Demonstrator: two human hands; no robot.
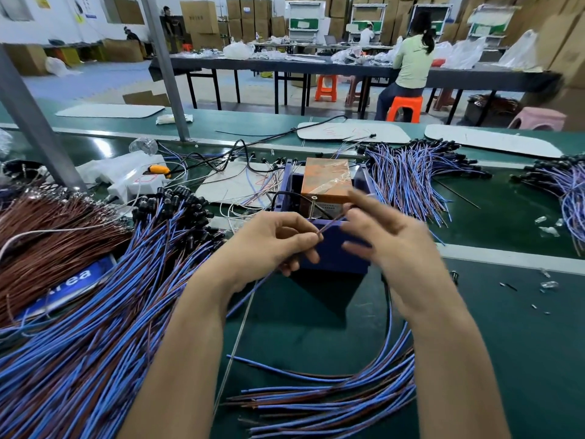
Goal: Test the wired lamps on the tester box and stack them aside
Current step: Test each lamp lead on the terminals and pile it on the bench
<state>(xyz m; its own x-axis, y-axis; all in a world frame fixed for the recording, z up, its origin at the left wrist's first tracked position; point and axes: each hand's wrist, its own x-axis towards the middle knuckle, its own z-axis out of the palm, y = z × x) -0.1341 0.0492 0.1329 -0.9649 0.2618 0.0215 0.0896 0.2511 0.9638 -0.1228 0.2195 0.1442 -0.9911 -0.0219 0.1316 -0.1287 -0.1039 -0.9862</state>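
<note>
Heaps of blue-and-brown wired lamps (pixel 104 318) flank the blue tester box (pixel 332 255) on the green surface (pixel 493 327). Over the box, the left hand (pixel 278 242) pinches one lamp's wire (pixel 329 225). The blurred right hand (pixel 383 239) meets the wire's upper end, but its grip is unclear. Cardboard boxes (pixel 248 17) line the room's far wall.

Blue-and-brown wires (pixel 95 327) — orange-topped blue tester box (pixel 326 182), green belt (pixel 506 327)
</note>
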